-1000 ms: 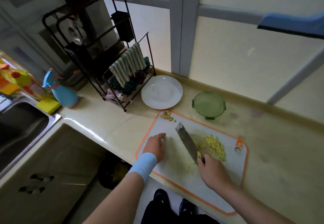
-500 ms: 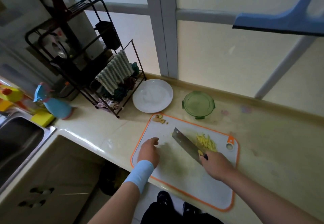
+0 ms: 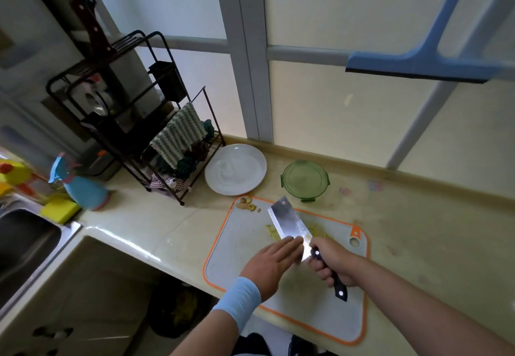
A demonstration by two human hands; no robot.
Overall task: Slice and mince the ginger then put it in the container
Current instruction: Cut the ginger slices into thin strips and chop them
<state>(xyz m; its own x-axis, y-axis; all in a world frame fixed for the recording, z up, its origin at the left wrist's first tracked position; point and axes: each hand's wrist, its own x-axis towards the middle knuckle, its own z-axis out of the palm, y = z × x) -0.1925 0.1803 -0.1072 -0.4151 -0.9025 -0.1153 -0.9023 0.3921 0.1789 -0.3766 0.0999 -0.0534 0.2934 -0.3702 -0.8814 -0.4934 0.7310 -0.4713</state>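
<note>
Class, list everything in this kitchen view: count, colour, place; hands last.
board: 1, white, orange rim, on counter
cleaver: 1, steel, over board
ginger: 1 pile, yellow, beside cleaver, on board
scraps: few, tan, board's far corner
container: 1, green, behind board
plate: 1, white, left of container
rack: 1, black, left of plate
cloth: 1, striped green, on rack
spray bottle: 1, blue, near sink
sponge: 1, yellow, beside sink
squeegee: 1, blue, upper right
left hand: 1, straight fingers on cleaver
right hand: 1, grips cleaver
</note>
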